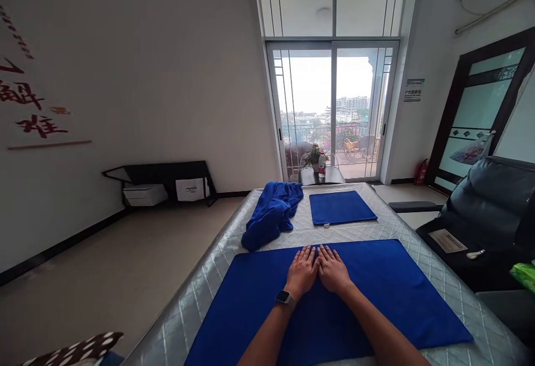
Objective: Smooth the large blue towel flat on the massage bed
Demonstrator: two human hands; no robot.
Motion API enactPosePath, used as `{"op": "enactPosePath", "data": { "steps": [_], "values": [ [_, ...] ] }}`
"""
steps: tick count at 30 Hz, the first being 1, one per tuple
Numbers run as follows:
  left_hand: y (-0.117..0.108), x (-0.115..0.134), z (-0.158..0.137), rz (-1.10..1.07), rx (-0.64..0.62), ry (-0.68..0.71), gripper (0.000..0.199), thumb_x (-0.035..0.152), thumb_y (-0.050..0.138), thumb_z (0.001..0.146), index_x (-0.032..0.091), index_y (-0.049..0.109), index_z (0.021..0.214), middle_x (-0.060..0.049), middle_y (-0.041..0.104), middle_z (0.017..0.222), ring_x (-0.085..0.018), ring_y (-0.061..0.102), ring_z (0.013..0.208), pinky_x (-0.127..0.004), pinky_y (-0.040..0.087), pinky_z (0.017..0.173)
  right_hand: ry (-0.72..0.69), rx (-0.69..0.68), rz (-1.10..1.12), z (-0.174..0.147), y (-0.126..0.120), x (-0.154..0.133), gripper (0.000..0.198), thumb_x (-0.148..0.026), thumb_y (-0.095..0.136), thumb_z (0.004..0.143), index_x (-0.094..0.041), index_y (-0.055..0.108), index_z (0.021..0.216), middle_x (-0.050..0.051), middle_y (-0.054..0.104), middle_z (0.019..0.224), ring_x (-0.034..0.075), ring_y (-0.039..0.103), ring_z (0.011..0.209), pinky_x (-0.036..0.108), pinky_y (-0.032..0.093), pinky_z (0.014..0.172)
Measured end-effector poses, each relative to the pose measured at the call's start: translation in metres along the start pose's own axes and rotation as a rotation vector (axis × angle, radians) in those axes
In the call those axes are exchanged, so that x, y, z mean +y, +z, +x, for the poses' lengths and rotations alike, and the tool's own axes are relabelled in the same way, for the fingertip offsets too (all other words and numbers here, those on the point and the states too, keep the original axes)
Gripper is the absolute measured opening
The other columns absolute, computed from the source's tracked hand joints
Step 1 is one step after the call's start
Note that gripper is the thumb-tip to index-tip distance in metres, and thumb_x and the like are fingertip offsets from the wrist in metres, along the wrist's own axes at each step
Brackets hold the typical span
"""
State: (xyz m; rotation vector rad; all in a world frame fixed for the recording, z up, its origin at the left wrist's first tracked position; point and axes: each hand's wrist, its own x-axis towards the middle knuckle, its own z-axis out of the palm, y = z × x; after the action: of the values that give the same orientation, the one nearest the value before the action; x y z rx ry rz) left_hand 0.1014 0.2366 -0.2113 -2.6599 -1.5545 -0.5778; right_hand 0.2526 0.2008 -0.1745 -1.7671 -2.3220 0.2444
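A large blue cloth lies spread flat across the near part of a silver quilted mattress. My left hand, with a watch at its wrist, rests palm down near the cloth's far edge. Right beside it my right hand also lies flat, the thumbs touching or nearly so. Fingers of both hands are stretched out, and neither holds anything. Beyond them a smaller blue cloth lies flat, folded into a rectangle. To its left sits a crumpled blue cloth.
A black leather armchair stands right of the mattress, with a brown card on it. Behind the mattress, a small table holds a plant and a bottle. White boxes sit by the left wall.
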Motion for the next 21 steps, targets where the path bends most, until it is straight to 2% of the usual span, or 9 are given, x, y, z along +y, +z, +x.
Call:
{"op": "enactPosePath", "data": {
  "steps": [3, 5, 10, 13, 15, 17, 21],
  "values": [
    [-0.006, -0.013, -0.002, 0.027, -0.017, -0.019, 0.057, 0.051, 0.026, 0.101, 0.026, 0.035, 0.151, -0.011, 0.039, 0.155, -0.028, 0.029, 0.145, -0.052, 0.026, 0.116, 0.054, -0.004, -0.015, -0.002, -0.006, 0.016, 0.063, -0.045, 0.016, 0.099, -0.015, 0.022, 0.155, 0.007, 0.020, 0.161, 0.022, 0.014, 0.149, 0.045, 0.009, 0.120],
    [-0.016, -0.037, -0.010, 0.056, -0.045, -0.059, 0.056, 0.052, 0.026, 0.101, 0.027, 0.036, 0.151, -0.009, 0.038, 0.155, -0.028, 0.027, 0.146, -0.050, 0.025, 0.117, 0.118, -0.005, -0.044, -0.006, -0.012, 0.039, 0.064, -0.047, 0.016, 0.099, -0.018, 0.022, 0.155, 0.006, 0.021, 0.161, 0.020, 0.013, 0.149, 0.044, 0.009, 0.120],
    [-0.054, -0.134, -0.054, 0.107, -0.148, -0.215, 0.058, 0.052, 0.024, 0.102, 0.024, 0.034, 0.152, -0.008, 0.031, 0.159, -0.024, 0.025, 0.147, -0.045, 0.022, 0.119, 0.254, 0.028, -0.139, -0.032, -0.032, 0.132, 0.063, -0.046, 0.017, 0.098, -0.018, 0.026, 0.154, 0.005, 0.023, 0.161, 0.020, 0.015, 0.149, 0.043, 0.012, 0.120],
    [-0.071, -0.181, -0.081, 0.122, -0.126, -0.313, 0.060, 0.052, 0.024, 0.102, 0.021, 0.031, 0.153, -0.010, 0.031, 0.159, -0.024, 0.024, 0.147, -0.047, 0.020, 0.120, 0.352, 0.063, -0.193, -0.049, -0.039, 0.188, 0.064, -0.045, 0.017, 0.098, -0.016, 0.026, 0.154, 0.007, 0.024, 0.160, 0.021, 0.016, 0.148, 0.044, 0.014, 0.120],
    [-0.076, -0.194, -0.090, 0.136, -0.115, -0.356, 0.061, 0.052, 0.025, 0.101, 0.019, 0.031, 0.153, -0.011, 0.031, 0.159, -0.024, 0.022, 0.147, -0.047, 0.019, 0.120, 0.413, 0.088, -0.218, -0.057, -0.040, 0.216, 0.065, -0.046, 0.018, 0.097, -0.015, 0.025, 0.154, 0.007, 0.023, 0.161, 0.022, 0.016, 0.148, 0.045, 0.014, 0.120],
    [-0.076, -0.196, -0.092, 0.148, -0.107, -0.389, 0.063, 0.053, 0.026, 0.101, 0.017, 0.032, 0.152, -0.013, 0.029, 0.159, -0.025, 0.021, 0.148, -0.047, 0.018, 0.120, 0.463, 0.107, -0.223, -0.060, -0.038, 0.235, 0.066, -0.048, 0.019, 0.096, -0.016, 0.025, 0.154, 0.006, 0.023, 0.161, 0.022, 0.017, 0.148, 0.045, 0.014, 0.120],
    [-0.070, -0.190, -0.088, 0.158, -0.083, -0.427, 0.064, 0.055, 0.027, 0.100, 0.019, 0.031, 0.153, -0.014, 0.024, 0.161, -0.027, 0.020, 0.148, -0.048, 0.019, 0.119, 0.528, 0.129, -0.206, -0.058, -0.033, 0.252, 0.068, -0.047, 0.018, 0.095, -0.015, 0.025, 0.154, 0.006, 0.022, 0.161, 0.022, 0.017, 0.148, 0.046, 0.017, 0.119]
  ]
}}
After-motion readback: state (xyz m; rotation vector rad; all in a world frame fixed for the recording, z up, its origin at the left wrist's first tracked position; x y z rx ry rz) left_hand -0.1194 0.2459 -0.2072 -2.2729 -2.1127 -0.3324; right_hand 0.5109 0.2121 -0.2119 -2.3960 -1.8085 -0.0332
